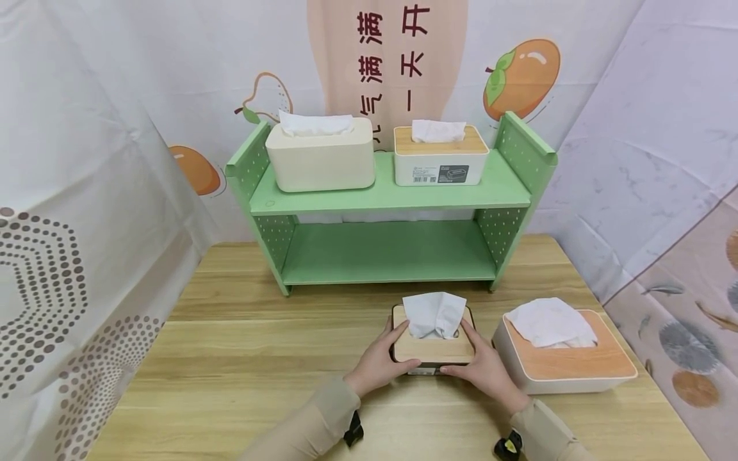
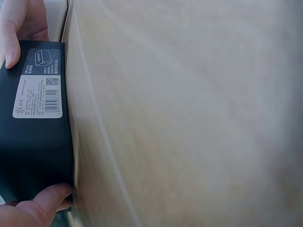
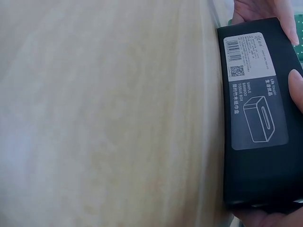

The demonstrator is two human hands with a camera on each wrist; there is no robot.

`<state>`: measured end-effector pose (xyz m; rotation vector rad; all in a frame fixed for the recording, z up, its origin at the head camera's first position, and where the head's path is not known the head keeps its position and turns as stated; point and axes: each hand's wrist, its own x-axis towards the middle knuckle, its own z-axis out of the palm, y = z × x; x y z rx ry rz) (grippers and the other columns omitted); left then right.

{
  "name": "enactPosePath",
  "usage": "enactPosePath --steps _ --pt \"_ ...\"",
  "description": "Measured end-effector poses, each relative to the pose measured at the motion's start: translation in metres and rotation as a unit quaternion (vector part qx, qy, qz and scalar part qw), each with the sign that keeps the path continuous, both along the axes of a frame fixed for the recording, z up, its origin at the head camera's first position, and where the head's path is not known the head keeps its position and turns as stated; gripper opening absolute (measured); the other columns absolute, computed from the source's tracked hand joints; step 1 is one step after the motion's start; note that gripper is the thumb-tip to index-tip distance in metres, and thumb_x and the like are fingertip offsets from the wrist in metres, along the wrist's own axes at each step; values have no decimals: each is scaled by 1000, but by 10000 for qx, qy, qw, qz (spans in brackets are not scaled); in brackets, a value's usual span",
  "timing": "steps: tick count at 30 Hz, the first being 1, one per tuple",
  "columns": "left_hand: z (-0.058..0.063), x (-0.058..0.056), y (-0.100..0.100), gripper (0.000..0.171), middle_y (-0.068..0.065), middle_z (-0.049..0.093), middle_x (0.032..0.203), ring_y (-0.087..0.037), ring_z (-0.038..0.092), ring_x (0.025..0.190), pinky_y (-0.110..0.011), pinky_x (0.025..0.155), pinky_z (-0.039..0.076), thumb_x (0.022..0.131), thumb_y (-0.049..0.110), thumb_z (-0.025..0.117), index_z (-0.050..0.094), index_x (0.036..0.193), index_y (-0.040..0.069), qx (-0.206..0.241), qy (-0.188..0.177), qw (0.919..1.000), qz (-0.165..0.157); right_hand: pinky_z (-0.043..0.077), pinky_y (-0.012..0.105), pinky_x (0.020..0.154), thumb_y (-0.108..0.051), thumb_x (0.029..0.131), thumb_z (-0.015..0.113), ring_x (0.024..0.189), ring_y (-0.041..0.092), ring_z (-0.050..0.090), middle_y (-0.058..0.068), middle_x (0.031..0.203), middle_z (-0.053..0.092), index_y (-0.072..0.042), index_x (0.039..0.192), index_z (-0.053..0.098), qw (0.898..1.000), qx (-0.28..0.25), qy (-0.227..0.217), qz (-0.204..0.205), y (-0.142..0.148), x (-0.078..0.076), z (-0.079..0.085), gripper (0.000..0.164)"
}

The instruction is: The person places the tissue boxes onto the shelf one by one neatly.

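Observation:
A black tissue box (image 1: 432, 347) with a pale wood lid sits on the table in front of the shelf, a white tissue (image 1: 435, 314) sticking up from its slot. My left hand (image 1: 377, 358) holds the box's left side, with the thumb at the front face. On the opposite side my right hand (image 1: 483, 365) grips it likewise, thumb on the front. Both wrist views show a label with a barcode and a box drawing on the black front (image 2: 40, 137); the box's lower edge (image 3: 223, 118) lies along the tabletop. Its back face is hidden.
To the right stands a larger white tissue box (image 1: 576, 384) with an orange-brown wood lid, close to my right hand. Behind, a green two-tier shelf (image 1: 392, 253) carries a cream tissue box (image 1: 323, 160) and a white tissue box (image 1: 441, 160) with a wood lid on its upper tier.

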<state>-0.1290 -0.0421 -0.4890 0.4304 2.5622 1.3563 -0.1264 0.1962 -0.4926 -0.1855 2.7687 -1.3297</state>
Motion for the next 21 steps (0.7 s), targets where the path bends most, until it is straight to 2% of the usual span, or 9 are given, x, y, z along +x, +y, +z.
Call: enactPosePath --steps 5,13,21 --pt "0 1 1 83 -20 8 157 -38 30 138 -50 106 36 82 48 70 29 150 22 17 55 10000 46 43 50 97 -36 63 88 124 40 48 28 144 38 -2 149 24 9999 -54 -83 -62 0 2 1 113" --pt "-2 1 1 83 -24 11 155 -41 32 136 -53 103 38 82 46 70 30 150 19 44 198 9998 57 42 50 98 -34 61 89 126 41 45 28 144 39 -1 148 26 9999 -80 44 -92 -2 0 0 112" --pt "-2 1 0 84 -21 10 156 -38 28 139 -51 106 36 81 45 72 30 149 19 174 185 9996 118 42 49 98 -34 60 89 125 39 48 26 144 39 -3 149 26 9998 -90 -45 -151 -4 -1 3 113"
